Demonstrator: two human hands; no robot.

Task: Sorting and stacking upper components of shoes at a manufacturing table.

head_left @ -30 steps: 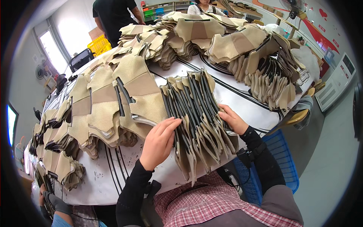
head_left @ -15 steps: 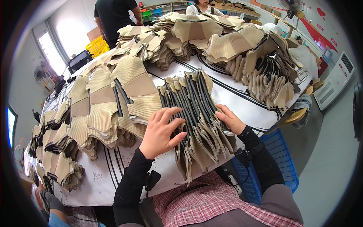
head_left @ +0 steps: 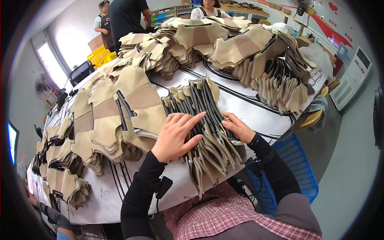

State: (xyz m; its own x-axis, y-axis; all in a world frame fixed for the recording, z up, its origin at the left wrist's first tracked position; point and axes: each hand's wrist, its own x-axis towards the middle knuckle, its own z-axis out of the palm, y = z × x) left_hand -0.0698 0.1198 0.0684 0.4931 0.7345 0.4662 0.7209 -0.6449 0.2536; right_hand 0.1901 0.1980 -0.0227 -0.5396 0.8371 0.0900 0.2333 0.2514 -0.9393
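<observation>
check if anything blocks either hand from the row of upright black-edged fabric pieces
Nothing visible does: the left hand spreads over the fabric pieces, and the right hand is at their right side.

panels (head_left: 209,162): matt, textured cloth | basket (head_left: 294,162): plastic | tabletop (head_left: 256,114): smooth

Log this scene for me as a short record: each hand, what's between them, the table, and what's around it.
Left hand: fingers spread over the row's left side; contact unclear
Right hand: at the row's right end, fingers partly bent
Between hands: row of beige pieces standing on edge, packed side by side, black strips showing
Table: white cover with black lines
Left of row: flat-lying beige stacks with brown middle bands
Floor, right: blue crate
Beyond table: people, yellow crates
</observation>
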